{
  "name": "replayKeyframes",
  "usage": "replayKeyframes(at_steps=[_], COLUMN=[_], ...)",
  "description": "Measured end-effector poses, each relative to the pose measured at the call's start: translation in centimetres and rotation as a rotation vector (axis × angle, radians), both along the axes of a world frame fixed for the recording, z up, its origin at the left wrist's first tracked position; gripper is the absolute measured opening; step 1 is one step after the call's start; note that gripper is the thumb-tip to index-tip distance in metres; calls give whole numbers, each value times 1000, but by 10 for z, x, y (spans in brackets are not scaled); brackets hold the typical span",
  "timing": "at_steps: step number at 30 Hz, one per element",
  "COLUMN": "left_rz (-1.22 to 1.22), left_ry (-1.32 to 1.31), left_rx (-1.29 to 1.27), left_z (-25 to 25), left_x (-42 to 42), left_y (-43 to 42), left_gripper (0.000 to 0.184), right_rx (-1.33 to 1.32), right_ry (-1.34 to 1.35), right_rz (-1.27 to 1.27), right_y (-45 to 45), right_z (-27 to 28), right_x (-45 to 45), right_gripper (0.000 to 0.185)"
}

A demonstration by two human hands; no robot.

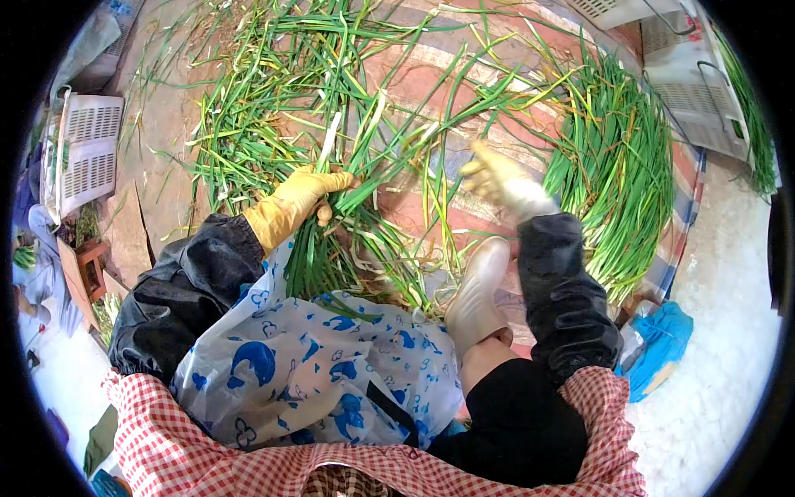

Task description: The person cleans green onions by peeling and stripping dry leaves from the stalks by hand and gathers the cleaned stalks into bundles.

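Yellow rubber gloves cover both hands. My left hand [300, 197] is closed round a bunch of long green leafy stalks [319, 253], whose lower part hangs over the patterned plastic apron [323, 364]. To the right, my right hand [495, 174] is held above the striped sheet, blurred by motion, with some fingers apart and nothing visible in it. Loose stalks [257, 124] lie scattered ahead and to the left. A thick pile of green stalks [617, 166] lies to the right of my right hand.
White plastic crates stand at the left [89, 149] and upper right [691, 91]. A pale boot [482, 290] rests on the striped sheet between the hands and the apron. A blue cloth or bag [662, 348] lies at the right, beside pale floor.
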State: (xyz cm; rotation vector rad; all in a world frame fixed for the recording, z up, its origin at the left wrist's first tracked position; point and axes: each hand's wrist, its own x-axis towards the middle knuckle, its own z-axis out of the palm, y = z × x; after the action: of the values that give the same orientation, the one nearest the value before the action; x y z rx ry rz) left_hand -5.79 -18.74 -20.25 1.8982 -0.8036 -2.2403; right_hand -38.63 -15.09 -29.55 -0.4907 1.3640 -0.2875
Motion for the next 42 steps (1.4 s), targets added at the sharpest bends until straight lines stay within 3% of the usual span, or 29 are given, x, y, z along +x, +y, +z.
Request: replayKeyframes(at_steps=[2,5,6,8,9,11,13,17,19,21,23,26,27,28,31,32,34,37,39,41,42], left_rz=[-39,-93,-86,-60,-10,-20,-11,-2,5,-59,-125,-167,-163,-128,-149,-149,-139,-211,-231,-214,-215], left_ry=[2,40,6,-24,29,-98,-85,171,197,232,191,187,184,222,214,215,172,208,189,198,199], left_rx=[-5,13,20,-8,-26,-55,-48,6,75,36,24,72,113,107,89,89,136,119,133,136,145], left_z=[2,3,5,11,4,6,9,9,23,32,25,21,18,18,14,15,17,13,16,16,17], left_x=[-5,-7,-8,-7,-1,5,5,-17,-28,-32,-25,-17,-13,-12,-10,-11,-14,-19,-20,-16,-14], left_y=[2,10,12,12,11,-3,-11,-5,5,11,13,14,16,17,18,17,18,18,18,20,22], left_gripper=[24,26,26,24,26,29,33,36,35,32,29,30,31,34,33,33,33,33,34,34,33], right_rx=[91,-11,-15,-96,-170,-466,-474,-318,-253,-189,-48,2,-29,-226,-554,-555,-708,-1058,-1092,-1050,-959], right_ry=[-65,-260,-263,-547,-376,121,71,-267,-501,-419,-584,-653,-561,-562,210,210,242,433,477,648,527], right_rz=[-95,-425,-424,-641,-686,-421,-454,-487,-662,-660,-705,-1013,-1217,-1120,-611,-611,-382,208,421,81,-105], right_y=[1,-17,-17,-21,-23,-24,-17,-3,-4,-7,-20,-41,-46,-47,-56,-55,-43,-39,-43,-48,-57], right_z=[-13,-27,-32,-18,-7,-2,6,49,42,51,40,19,19,18,10,13,27,48,47,15,-6], right_x=[43,75,71,58,51,30,43,103,128,126,109,68,52,33,-1,2,21,62,75,70,49], right_gripper=[67,44,44,30,23,18,15,13,13,17,23,12,11,10,27,27,33,34,31,28,29])
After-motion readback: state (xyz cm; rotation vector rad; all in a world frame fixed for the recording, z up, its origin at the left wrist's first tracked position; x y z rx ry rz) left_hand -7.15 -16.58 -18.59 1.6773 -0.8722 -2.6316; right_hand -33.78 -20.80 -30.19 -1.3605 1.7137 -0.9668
